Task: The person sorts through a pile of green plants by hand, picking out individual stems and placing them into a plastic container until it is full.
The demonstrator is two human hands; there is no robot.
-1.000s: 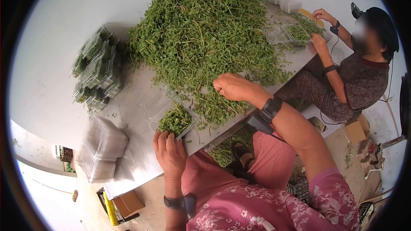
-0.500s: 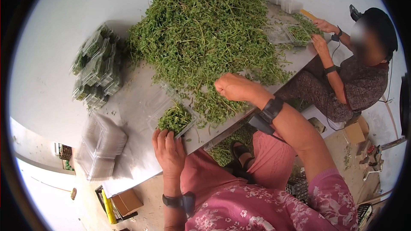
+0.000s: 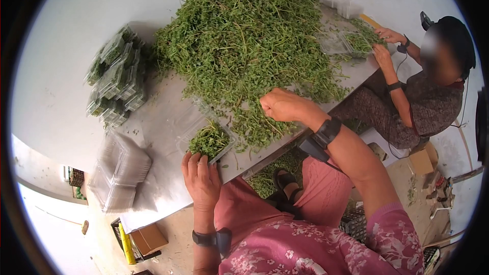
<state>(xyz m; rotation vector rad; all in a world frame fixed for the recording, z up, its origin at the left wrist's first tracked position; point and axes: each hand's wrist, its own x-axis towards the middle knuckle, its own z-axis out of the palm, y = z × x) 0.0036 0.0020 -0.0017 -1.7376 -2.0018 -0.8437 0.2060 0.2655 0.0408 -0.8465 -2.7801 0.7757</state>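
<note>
Head view: packed boxes (image 3: 116, 79) left, heaped greens (image 3: 249, 46) far.
Touching part-filled box (image 3: 227, 147) with left hand (image 3: 202, 181), grip unclear; reaching greens with closed right hand (image 3: 282, 105).

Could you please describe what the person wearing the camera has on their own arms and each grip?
The left grip and right grip are ungloved. A black band circles each wrist, left and right, each with a dark, box-like unit beside it. The right sleeve is short and pink with white flowers; the left sleeve's edge isn't clear.
</note>
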